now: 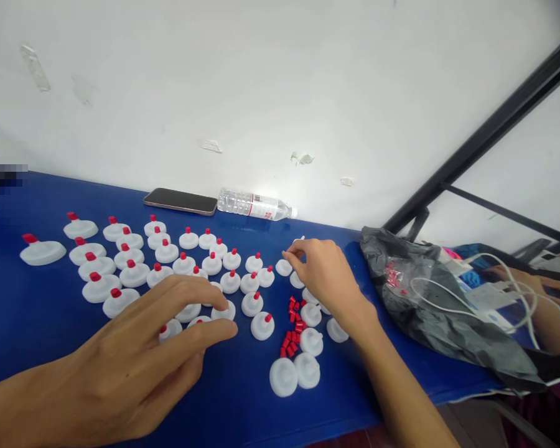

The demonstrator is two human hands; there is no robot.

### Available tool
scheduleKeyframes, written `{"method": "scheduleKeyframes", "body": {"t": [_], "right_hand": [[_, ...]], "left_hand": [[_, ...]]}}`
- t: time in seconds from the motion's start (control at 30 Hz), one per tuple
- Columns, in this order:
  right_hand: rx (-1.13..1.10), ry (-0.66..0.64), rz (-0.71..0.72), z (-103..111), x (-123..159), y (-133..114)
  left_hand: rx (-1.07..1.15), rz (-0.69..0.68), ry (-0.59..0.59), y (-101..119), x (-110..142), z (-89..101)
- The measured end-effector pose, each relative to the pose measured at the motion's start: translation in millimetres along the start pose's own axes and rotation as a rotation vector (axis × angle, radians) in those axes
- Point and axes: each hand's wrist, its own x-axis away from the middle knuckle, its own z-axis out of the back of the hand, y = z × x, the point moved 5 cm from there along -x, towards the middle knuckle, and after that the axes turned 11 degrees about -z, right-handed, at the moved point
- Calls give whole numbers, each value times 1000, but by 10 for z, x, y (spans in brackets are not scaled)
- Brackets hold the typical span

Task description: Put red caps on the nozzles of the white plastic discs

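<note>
Several white plastic caps with red tips (130, 255) lie spread over the blue table (37, 311). My left hand (140, 354) reaches across them, fingers stretched out, its fingertips resting on a white cap (223, 310). My right hand (322, 274) hovers over bare white caps (283, 267), its fingers curled in a pinch on something small I cannot make out. A small pile of loose red tips (293, 330) lies beside several white caps without tips (295, 372) just below my right hand.
A phone (180, 201) and a lying water bottle (254, 205) sit at the back by the white wall. A dark plastic bag (429, 305) with a white cable lies at the right. Another person's hand (541, 286) shows at the far right. Black metal bars rise at right.
</note>
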Motion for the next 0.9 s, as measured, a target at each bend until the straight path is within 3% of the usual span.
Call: {"method": "scheduleKeyframes", "body": {"t": [0.13,0.3,0.47,0.9], "right_hand": [[-205,-1,75,120,60,-111],[-706,-340,254,48,247,-361],[-902,-568,279,-101,354,-488],[-1057,-564,254,-124,304,-430]], "left_hand": [[-31,-7,5,-62,-21,50],[-112,-39,-30,-171,-43,96],[-104,-21,0,-173,-72,73],[-23,-56,12,-112,-98,56]]}}
